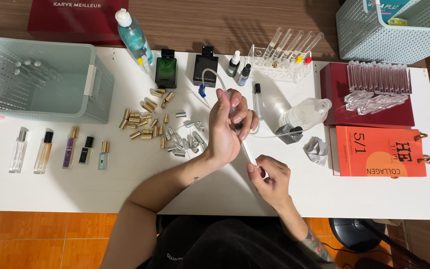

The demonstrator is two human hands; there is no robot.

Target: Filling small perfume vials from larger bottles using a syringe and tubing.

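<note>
Pale green plastic basket (93, 79): far left on the white table (51, 189), a few clear glass vials lying inside.
Small bottles (70, 152): a row of five lying flat in front of the basket, clear, amber, purple, black and pale blue.
Gold and silver caps (158, 127): loose scatter at mid-table, just left of the left hand.
Blue spray bottle (134, 37): lying tilted at the back edge, beside the basket.
Green square bottle (165, 69) and black square bottle (205, 67): upright, side by side at the back.
Left hand (227, 127): raised above the table, fingers closed around the upper end of a slim clear syringe-like tube (248, 149); a thin clear hose (212, 77) arcs from the hand toward the black bottle.
Right hand (271, 177): lower and nearer the person, thumb and fingers pinched on the tube's bottom end; the tube slants between both hands, off the table.
Test-tube rack (279, 62): clear, behind the hands, tubes leaning.
Clear plastic bottle (307, 112): on its side right of the hands, crumpled tissue (317, 148) near it.
Red boxes (334, 89): far right, clear vials stacked on the upper one; an orange box (379, 149) lies in front.
</note>
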